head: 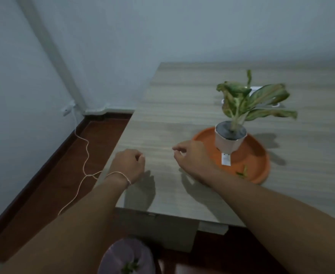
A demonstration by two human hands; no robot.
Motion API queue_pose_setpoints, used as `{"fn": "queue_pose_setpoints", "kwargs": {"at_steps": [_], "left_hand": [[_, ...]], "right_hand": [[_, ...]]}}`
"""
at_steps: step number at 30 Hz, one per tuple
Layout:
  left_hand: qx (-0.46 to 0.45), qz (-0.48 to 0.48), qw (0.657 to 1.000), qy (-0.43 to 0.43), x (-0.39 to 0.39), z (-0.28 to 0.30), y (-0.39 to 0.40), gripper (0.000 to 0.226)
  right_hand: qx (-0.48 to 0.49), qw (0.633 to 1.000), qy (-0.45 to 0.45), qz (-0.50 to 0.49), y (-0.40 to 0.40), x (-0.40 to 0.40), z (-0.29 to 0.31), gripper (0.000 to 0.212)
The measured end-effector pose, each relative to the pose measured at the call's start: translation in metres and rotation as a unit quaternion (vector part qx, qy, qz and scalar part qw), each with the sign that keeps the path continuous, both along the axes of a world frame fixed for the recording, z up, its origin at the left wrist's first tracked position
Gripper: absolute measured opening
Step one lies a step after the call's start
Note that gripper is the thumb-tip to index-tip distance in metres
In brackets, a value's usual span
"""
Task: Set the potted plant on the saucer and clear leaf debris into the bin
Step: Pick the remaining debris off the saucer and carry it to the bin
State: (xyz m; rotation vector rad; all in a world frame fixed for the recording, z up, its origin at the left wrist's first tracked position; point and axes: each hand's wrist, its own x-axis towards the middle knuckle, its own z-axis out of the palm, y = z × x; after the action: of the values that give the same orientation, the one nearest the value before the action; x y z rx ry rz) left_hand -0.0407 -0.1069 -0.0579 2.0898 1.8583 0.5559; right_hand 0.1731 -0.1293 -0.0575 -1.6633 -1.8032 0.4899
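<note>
A white pot (228, 143) holding a plant with drooping green and yellow leaves (247, 99) stands upright on the orange saucer (259, 165) on the table. A small piece of green leaf debris (243, 172) lies in the saucer's near part. The bin (111, 258), lined with a pale purple bag, sits on the floor below the table's front edge with leaf bits (131, 266) inside. My left hand (129, 165) hovers over the table's left edge, fingers curled in. My right hand (192, 155) is just left of the saucer, thumb and forefinger slightly apart, nothing visible in it.
The wooden table (182, 107) stands against a pale wall. A white object (277, 104) lies behind the plant. A thin white cable (85, 155) trails from a wall fitting across the red-brown floor on the left.
</note>
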Motion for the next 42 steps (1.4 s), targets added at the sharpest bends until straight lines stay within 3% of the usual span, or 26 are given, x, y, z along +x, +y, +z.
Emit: {"fn": "queue_pose_setpoints", "kwargs": {"at_steps": [8,16,24,30,32,35,37,42], "left_hand": [[-0.005,-0.128,0.992,0.022,0.132,0.002,0.008,0.030],[-0.133,-0.177,0.971,0.090,0.205,-0.014,0.012,0.041],[-0.201,-0.209,0.946,0.143,0.230,-0.029,0.017,0.024],[-0.226,-0.229,0.934,0.155,0.238,-0.029,0.020,0.025],[-0.238,-0.245,0.928,0.151,0.243,-0.029,0.018,0.013],[-0.246,-0.257,0.923,0.149,0.253,-0.030,0.015,0.029],[-0.244,-0.257,0.923,0.151,0.257,-0.032,0.015,0.019],[-0.191,-0.291,0.925,0.151,0.266,-0.042,0.011,0.035]], "right_hand": [[-0.008,0.995,-0.014,-0.095,-0.020,0.122,-0.019,0.023],[-0.077,0.990,-0.078,-0.087,-0.023,0.184,-0.035,0.023],[-0.153,0.976,-0.157,0.005,-0.013,0.198,-0.047,0.022],[-0.191,0.959,-0.200,0.063,-0.005,0.200,-0.053,0.019],[-0.204,0.952,-0.214,0.080,-0.003,0.199,-0.049,0.023],[-0.223,0.941,-0.233,0.100,-0.001,0.196,-0.041,0.038],[-0.235,0.938,-0.234,0.101,-0.001,0.193,-0.038,0.044],[-0.221,0.937,-0.250,0.103,-0.003,0.186,-0.037,0.024]]}}
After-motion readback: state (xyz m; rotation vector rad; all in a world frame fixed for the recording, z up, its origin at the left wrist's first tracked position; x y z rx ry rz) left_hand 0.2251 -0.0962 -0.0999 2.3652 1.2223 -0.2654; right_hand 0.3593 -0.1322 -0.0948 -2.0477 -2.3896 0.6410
